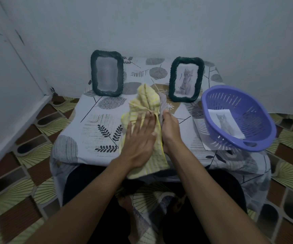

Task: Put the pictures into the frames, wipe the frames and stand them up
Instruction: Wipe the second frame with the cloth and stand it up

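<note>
Two dark wicker-edged frames stand upright at the back of the table. The left frame (107, 75) shows a blurred grey picture; the right frame (186, 80) shows a cat picture. A yellow cloth (146, 103) is draped over a thin grey flat piece (162, 103) held on edge at the table's middle. Whether that piece is a frame I cannot tell. My left hand (140, 138) lies flat on the cloth, pressing it against the piece. My right hand (170, 131) grips the piece from the right side.
A purple slotted basket (258, 110) sits tilted at the table's right with a cat picture (225, 125) inside and another sheet (201, 133) under it. A leaf-print tablecloth (96, 124) covers the low table. Walls close off the back and left; patterned floor surrounds it.
</note>
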Available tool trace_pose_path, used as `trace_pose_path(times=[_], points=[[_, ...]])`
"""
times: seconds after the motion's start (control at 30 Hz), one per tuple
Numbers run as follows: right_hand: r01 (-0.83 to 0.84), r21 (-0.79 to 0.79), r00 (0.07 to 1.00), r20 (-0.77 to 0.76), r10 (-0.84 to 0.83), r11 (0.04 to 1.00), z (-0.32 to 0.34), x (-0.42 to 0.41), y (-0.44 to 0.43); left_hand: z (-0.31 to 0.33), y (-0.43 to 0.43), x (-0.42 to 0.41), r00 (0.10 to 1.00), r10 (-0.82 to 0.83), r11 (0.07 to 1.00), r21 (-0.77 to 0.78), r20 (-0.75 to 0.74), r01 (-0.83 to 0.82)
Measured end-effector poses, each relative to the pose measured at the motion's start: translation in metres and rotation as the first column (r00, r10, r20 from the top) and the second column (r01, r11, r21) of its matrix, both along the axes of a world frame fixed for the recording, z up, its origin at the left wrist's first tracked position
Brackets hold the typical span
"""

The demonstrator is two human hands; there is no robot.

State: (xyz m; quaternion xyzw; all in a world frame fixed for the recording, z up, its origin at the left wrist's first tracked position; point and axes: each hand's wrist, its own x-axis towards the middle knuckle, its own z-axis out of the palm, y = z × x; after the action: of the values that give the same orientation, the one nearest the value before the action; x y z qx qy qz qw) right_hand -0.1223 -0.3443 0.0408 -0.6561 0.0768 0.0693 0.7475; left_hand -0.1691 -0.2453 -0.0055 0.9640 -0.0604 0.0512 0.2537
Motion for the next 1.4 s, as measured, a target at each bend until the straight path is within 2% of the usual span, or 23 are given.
trace_pose_path(times=[0.1,0.2,0.27,0.33,0.4,0.47,0.63,0.77,1.0,1.17,1.27,1.4], points=[[-0.051,0.036,0.998,-0.023,0.051,0.998,-0.003,-0.002,0.003,-0.002,0.011,0.009,0.998,0.063,0.997,0.038,0.017,-0.064],[-0.093,0.006,0.995,-0.02,0.093,0.996,0.001,-0.009,0.003,0.004,0.025,0.029,0.971,0.239,0.971,-0.005,0.019,-0.239],[-0.108,0.026,0.994,-0.009,0.109,0.994,0.003,-0.012,0.003,0.007,0.032,0.037,0.933,0.358,0.926,-0.114,-0.042,-0.361],[-0.127,0.038,0.992,0.018,0.126,0.991,0.004,-0.014,0.001,0.009,0.035,0.039,0.908,0.402,0.849,-0.323,-0.116,-0.417],[-0.106,0.052,0.994,0.001,0.106,0.993,0.005,-0.017,-0.001,0.01,0.031,0.031,0.909,0.392,0.78,-0.474,-0.139,-0.409],[-0.049,0.1,0.998,-0.023,0.052,0.994,0.004,-0.016,-0.003,0.013,0.024,0.02,0.91,0.379,0.735,-0.544,-0.165,-0.405],[0.053,0.262,0.997,-0.071,-0.036,0.964,0.004,-0.009,-0.009,0.01,0.017,0.001,0.922,0.346,0.672,-0.638,-0.177,-0.375],[0.072,0.298,0.995,-0.09,-0.047,0.952,0.0,-0.003,-0.014,0.004,0.021,0.0,0.926,0.331,0.602,-0.715,-0.18,-0.355],[0.009,0.251,1.0,0.016,-0.014,0.968,-0.001,-0.007,-0.007,0.011,0.018,0.007,0.808,0.543,0.486,-0.699,-0.229,-0.524],[0.034,0.245,0.999,0.026,-0.042,0.969,-0.001,-0.002,-0.009,0.005,0.021,-0.002,0.904,0.4,0.603,-0.701,-0.148,-0.382],[0.04,0.215,0.999,0.02,-0.045,0.976,-0.005,-0.002,-0.009,0.002,0.024,-0.002,0.896,0.428,0.626,-0.677,-0.117,-0.387],[-0.027,0.192,0.998,0.061,0.015,0.981,-0.011,-0.005,-0.002,0.01,0.022,0.0,0.812,0.556,0.518,-0.689,-0.181,-0.508]])
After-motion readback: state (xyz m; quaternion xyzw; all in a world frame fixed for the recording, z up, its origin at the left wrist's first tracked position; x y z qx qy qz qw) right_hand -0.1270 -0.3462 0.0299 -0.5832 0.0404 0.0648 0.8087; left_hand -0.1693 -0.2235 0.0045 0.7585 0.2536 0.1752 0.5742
